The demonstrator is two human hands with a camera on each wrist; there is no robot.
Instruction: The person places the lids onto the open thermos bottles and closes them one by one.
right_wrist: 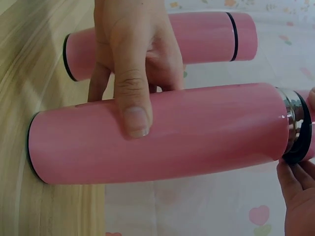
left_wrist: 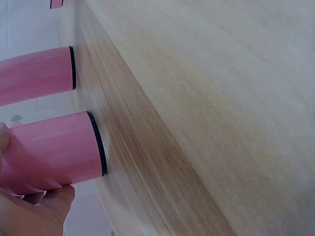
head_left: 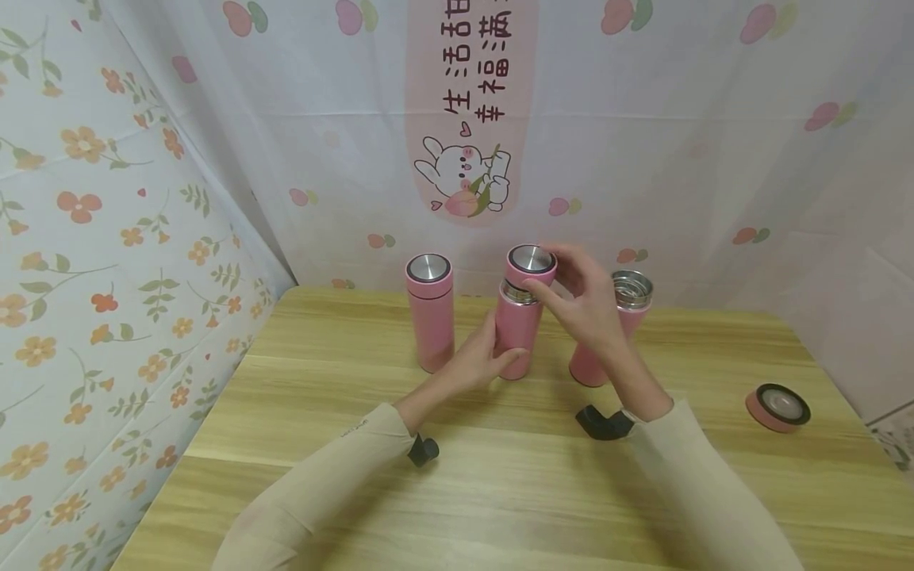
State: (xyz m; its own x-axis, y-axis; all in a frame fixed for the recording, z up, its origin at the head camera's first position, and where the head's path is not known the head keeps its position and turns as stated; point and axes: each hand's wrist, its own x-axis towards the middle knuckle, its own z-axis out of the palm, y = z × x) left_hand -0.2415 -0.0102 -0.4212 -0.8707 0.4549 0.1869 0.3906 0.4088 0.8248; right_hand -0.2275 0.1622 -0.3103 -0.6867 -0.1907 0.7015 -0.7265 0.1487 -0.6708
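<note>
In the head view a pink thermos flask (head_left: 517, 339) stands upright at the middle back of the table. My left hand (head_left: 471, 361) grips its body, and the thumb (right_wrist: 132, 105) lies across the pink side in the right wrist view. My right hand (head_left: 587, 300) holds the pink lid (head_left: 531, 274) with its steel top at the flask's mouth. Part of the steel neck (right_wrist: 291, 120) shows below the lid, which sits slightly tilted. Whether the threads touch is hidden.
A lidded pink flask (head_left: 432, 329) stands to the left. An uncapped flask (head_left: 589, 366) with a steel mouth is at the right, partly behind my right arm. A loose lid (head_left: 778, 407) lies near the table's right edge. A patterned curtain (head_left: 343, 174) hangs behind.
</note>
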